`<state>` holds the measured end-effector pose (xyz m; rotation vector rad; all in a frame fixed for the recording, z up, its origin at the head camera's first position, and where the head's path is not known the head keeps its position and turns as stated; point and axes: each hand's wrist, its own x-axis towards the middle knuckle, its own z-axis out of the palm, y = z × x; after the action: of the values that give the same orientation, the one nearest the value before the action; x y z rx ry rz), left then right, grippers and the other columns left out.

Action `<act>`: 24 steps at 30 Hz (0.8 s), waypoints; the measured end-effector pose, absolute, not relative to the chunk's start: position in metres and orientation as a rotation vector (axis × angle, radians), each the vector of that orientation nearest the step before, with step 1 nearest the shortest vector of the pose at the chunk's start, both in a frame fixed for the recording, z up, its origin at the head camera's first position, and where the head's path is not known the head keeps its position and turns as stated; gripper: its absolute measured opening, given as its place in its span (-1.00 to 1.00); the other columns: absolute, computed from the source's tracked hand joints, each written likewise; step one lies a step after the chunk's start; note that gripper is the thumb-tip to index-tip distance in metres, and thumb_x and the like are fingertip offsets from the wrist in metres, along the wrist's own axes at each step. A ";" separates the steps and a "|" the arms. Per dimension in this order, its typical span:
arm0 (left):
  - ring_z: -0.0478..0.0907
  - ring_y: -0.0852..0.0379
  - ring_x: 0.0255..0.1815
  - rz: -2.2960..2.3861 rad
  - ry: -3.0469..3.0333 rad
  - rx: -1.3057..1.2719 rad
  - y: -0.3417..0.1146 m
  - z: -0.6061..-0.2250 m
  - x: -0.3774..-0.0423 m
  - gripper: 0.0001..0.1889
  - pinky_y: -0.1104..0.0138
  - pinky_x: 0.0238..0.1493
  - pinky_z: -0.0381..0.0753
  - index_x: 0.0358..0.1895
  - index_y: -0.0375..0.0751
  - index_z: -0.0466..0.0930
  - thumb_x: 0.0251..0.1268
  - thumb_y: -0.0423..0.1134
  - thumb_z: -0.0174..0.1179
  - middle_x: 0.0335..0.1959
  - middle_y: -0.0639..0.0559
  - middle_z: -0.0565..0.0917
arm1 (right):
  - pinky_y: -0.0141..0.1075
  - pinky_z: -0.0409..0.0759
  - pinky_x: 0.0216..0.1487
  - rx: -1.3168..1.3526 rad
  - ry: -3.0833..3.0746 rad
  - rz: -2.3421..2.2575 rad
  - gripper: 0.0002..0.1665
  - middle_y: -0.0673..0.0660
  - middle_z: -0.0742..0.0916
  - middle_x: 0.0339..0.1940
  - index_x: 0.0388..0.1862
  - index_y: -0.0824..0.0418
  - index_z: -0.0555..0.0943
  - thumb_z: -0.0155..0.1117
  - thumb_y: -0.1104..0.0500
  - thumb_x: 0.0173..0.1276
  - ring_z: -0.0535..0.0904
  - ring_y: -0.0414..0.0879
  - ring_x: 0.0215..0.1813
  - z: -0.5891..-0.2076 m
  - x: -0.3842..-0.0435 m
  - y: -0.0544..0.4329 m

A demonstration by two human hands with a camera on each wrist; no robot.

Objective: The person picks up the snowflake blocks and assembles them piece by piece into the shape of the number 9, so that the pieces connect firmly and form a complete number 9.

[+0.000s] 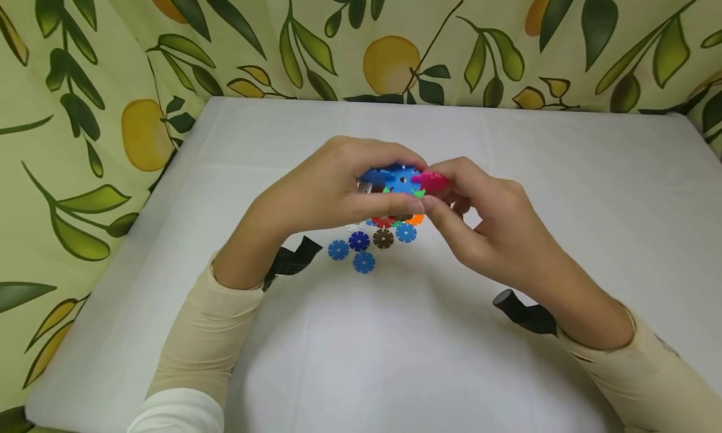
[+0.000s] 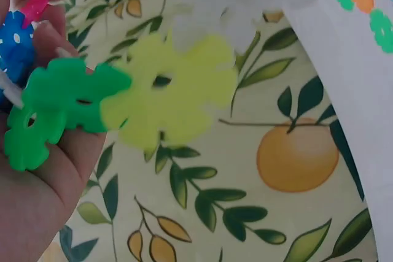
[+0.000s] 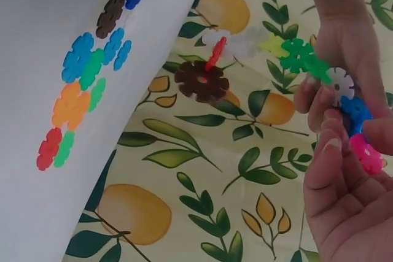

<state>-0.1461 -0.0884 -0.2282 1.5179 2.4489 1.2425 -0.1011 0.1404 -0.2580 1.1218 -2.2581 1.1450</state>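
Both hands hold a chain of slotted plastic snowflake discs above the table. My left hand (image 1: 333, 182) grips the chain near a blue disc (image 1: 403, 180), thumb below and fingers above. My right hand (image 1: 491, 213) pinches the pink disc (image 1: 433, 182), which meets the blue one at the chain's end. Beyond the left palm run green discs (image 2: 73, 93) and a yellow disc (image 2: 169, 84). In the right wrist view, a white disc (image 3: 339, 85) sits between green and blue, and a red disc (image 3: 217, 52) and brown disc (image 3: 201, 81) hang at the far end. Fingers partly hide the pink-blue joint.
Loose discs lie on the white table (image 1: 395, 358) below the hands, among them a brown disc (image 1: 383, 239), a dark blue disc (image 1: 358, 241), a light blue disc (image 1: 363, 262) and an orange disc (image 3: 70, 106). A fruit-patterned cloth (image 1: 316, 38) hangs behind the table.
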 end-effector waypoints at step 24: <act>0.49 -0.10 -0.39 2.081 2.271 1.004 -0.098 -0.224 -0.159 -0.75 0.22 -0.27 0.63 0.15 -0.40 0.43 0.57 -0.36 -0.08 -0.16 -0.20 0.52 | -0.22 0.64 0.05 0.838 -2.420 2.145 -0.50 0.33 0.58 0.20 0.45 0.28 0.25 -0.02 0.30 0.59 0.55 0.20 0.08 -0.269 -0.134 0.151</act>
<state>-0.1592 -0.0982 -0.2245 1.0040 2.2709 2.0812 -0.1336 0.1512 -0.2691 0.8382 -2.4201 2.1451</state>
